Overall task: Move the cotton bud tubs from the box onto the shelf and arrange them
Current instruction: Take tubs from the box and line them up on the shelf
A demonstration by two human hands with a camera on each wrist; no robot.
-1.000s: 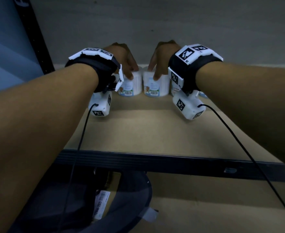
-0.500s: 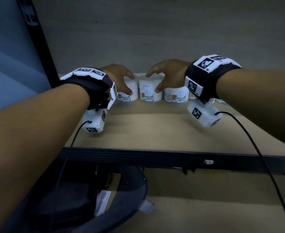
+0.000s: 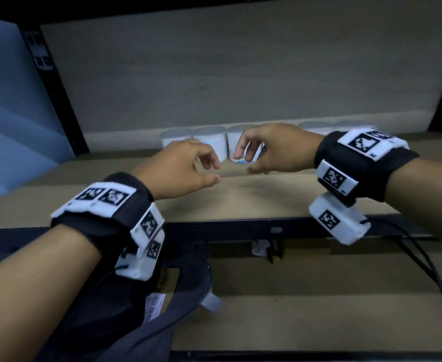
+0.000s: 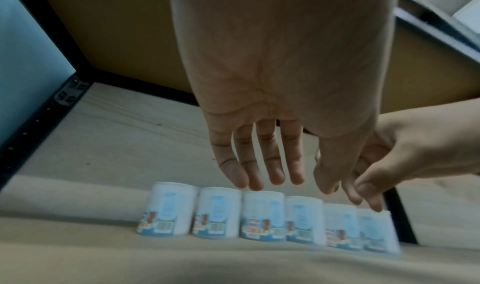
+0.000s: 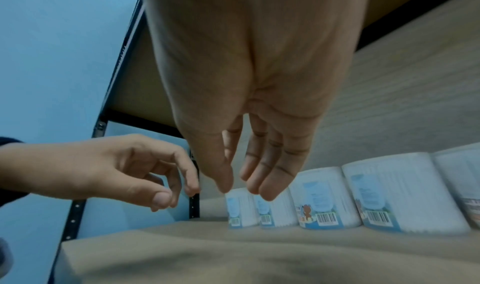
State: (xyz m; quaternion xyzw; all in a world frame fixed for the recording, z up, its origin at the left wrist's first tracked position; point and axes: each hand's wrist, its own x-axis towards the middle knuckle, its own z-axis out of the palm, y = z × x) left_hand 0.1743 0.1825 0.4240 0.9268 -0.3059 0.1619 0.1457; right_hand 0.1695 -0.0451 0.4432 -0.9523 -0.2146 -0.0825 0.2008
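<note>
Several white cotton bud tubs (image 3: 210, 142) with blue labels stand upright side by side at the back of the shelf board (image 3: 240, 199). The left wrist view shows the tubs (image 4: 262, 216) as one straight line, and the right wrist view shows the tubs (image 5: 324, 198) from the side. My left hand (image 3: 213, 172) hovers in front of the row with loosely curled fingers (image 4: 259, 165) and holds nothing. My right hand (image 3: 244, 162) hangs close beside it, fingers (image 5: 259, 175) relaxed and empty. Neither hand touches a tub.
A black rail (image 3: 240, 228) edges the shelf front, and a black upright post (image 3: 55, 87) stands at the left. Below lie a lower board (image 3: 306, 309) and a dark container (image 3: 126, 322) with a barcode label. Cables (image 3: 423, 262) trail from my right wrist.
Both hands have let go of the tub tops and drawn back toward the shelf's front. The head view has risen, so more of the back wall shows.
</note>
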